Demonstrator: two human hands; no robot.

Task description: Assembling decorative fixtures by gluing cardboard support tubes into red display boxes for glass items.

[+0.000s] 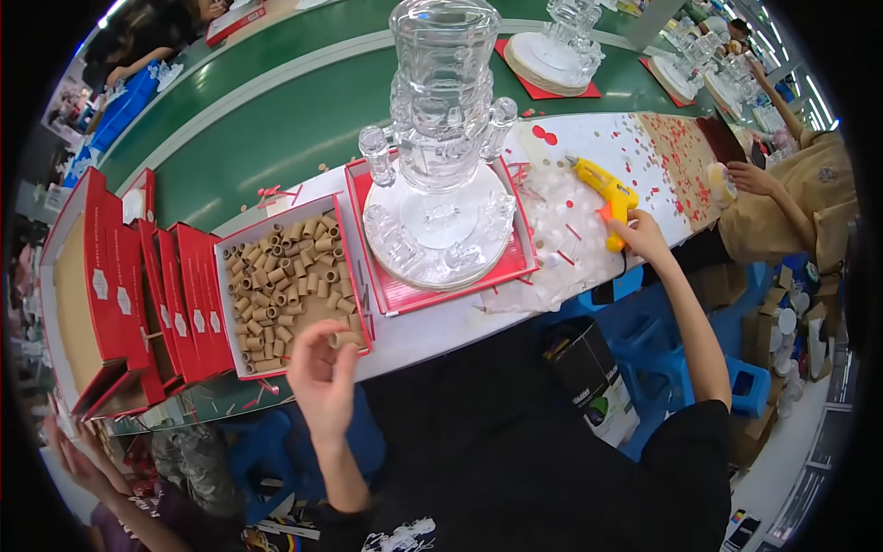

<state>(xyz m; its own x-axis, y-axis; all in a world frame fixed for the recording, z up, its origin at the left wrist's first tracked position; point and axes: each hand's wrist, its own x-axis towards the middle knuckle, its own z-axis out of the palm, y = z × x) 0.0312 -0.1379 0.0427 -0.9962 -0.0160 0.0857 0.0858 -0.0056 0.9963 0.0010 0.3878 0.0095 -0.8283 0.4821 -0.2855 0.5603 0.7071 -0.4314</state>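
Pinches a tube [346, 339] between thumb and fingers of the left hand [322, 373], over the near edge of a box [311, 315] of many more. Grips a yellow glue gun [612, 195] by its handle in the right hand [642, 235], nozzle toward the clear tower [441, 110]. Has that tower standing in the way between both hands, upright in a red tray [395, 296] on the white counter [423, 333]. Has red boxes [184, 304] crowded against the tube box's left, crumpled plastic [561, 248] under the gun, and a co-worker [782, 221] at right.
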